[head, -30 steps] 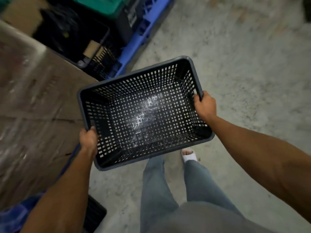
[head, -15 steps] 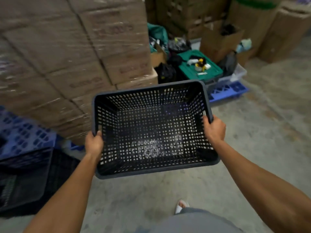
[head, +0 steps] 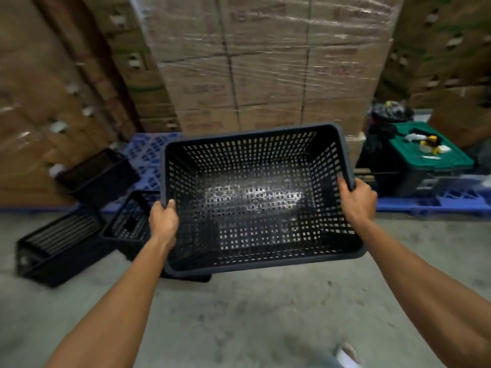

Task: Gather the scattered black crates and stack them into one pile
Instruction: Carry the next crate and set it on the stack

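Fingers of the left hand (head: 162, 221) and right hand (head: 358, 200) clamp the carried crate's (head: 255, 203) side rims; it hangs above the floor; left of it, three black crates (head: 69, 240) lie unstacked; stacking looks barely begun.

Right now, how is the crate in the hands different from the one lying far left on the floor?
The held crate is up in the air, gripped by the left hand and right hand; the floor crate lies untouched. The held crate opens upward; the floor crate looks tipped over. Both are black.
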